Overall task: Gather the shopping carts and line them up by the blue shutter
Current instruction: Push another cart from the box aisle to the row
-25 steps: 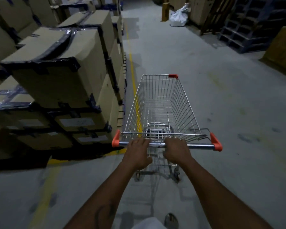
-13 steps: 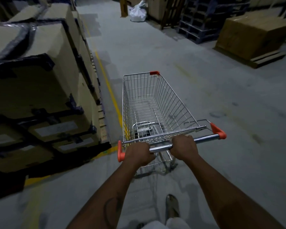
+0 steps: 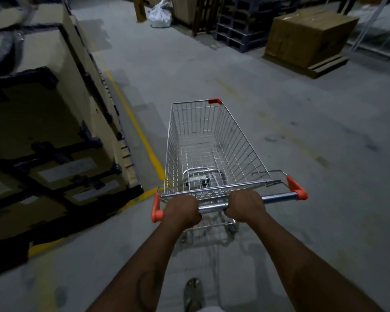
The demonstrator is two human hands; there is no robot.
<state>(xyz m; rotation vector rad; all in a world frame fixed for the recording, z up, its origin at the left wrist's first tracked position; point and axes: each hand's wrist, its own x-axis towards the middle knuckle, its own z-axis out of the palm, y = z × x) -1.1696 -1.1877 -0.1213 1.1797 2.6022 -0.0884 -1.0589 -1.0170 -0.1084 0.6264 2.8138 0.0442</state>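
At the bottom edge a sandalled foot stands on the grey concrete floor, between two bare forearms that reach forward. The left hand is curled tight round the chrome handle bar of a silver wire shopping cart, close to the bar's orange left end cap. The right hand grips the same bar just beside it, with a short bare stretch of chrome between the two fists and a longer bare stretch running out to the orange right end cap. The cart stands on the open floor straight ahead of the person, its basket holding nothing but the folded wire child seat at the near end; an orange corner guard sits on its far right corner. Just left of the cart a yellow painted line runs along the floor beside a tall stack of brown cardboard boxes bound with dark tape. Farther off on the right, a large brown cardboard box rests on a wooden pallet. Beyond it stand stacked dark plastic pallets, and near them a white plastic bag lies on the floor.
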